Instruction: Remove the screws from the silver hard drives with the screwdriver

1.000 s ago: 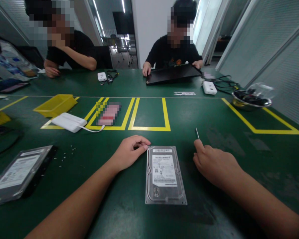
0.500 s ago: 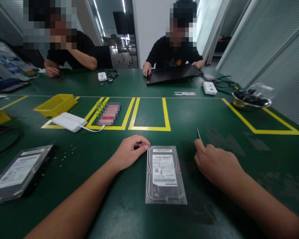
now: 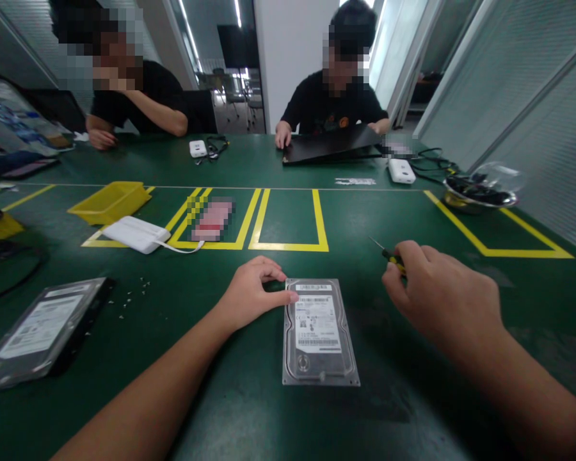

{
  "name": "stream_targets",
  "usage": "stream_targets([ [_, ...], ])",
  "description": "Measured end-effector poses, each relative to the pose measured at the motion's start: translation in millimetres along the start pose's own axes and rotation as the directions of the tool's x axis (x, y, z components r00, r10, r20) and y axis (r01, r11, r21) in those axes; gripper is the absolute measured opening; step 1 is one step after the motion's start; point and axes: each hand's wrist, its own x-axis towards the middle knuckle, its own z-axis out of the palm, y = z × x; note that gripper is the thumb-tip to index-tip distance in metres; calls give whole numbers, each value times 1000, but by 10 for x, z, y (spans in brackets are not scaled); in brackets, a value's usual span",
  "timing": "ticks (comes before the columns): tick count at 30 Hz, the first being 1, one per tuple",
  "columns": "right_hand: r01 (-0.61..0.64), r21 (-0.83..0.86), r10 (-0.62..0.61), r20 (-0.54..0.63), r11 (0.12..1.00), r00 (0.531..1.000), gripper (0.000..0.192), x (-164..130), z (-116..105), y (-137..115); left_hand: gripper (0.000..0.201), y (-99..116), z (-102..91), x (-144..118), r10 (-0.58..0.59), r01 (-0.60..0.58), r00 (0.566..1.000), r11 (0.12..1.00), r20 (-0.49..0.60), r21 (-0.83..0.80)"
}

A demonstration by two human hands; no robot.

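Silver hard drive [image 3: 319, 333] lies flat between your hands on the green table [image 3: 413, 397]. Your left hand [image 3: 252, 296] pinches its far-left corner. Your right hand [image 3: 439, 296], raised beside it, grips a small screwdriver [image 3: 388, 253]. Loose screws [image 3: 133, 294] lie left.

- We see our left hand [image 3: 249, 296] bare: no glove, ring or watch.
- Our right hand [image 3: 436, 298] is bare too, nothing on the fingers or wrist.
- Both our forearms are uncovered up to the picture's lower edge; no sleeve, cuff or strap shows.
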Motion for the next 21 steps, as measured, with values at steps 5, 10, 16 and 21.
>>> stream_targets([
  [5,2,65,0,-42,998,999,20,-11,-110,-30,35,84,57,-99,-28,38,997,989,-71,145],
  [10,8,287,15,-76,958,997,26,0,-209,-35,31,97,65,-124,-1,8,998,992,-56,127],
  [16,118,491,3,-239,863,971,29,15,-469,6,31,95,57,-100,27,-19,998,990,-55,142],
  [21,215,533,2,-377,819,926,33,86,-786,-50,30,103,60,-102,35,-26,998,988,-58,149],
])
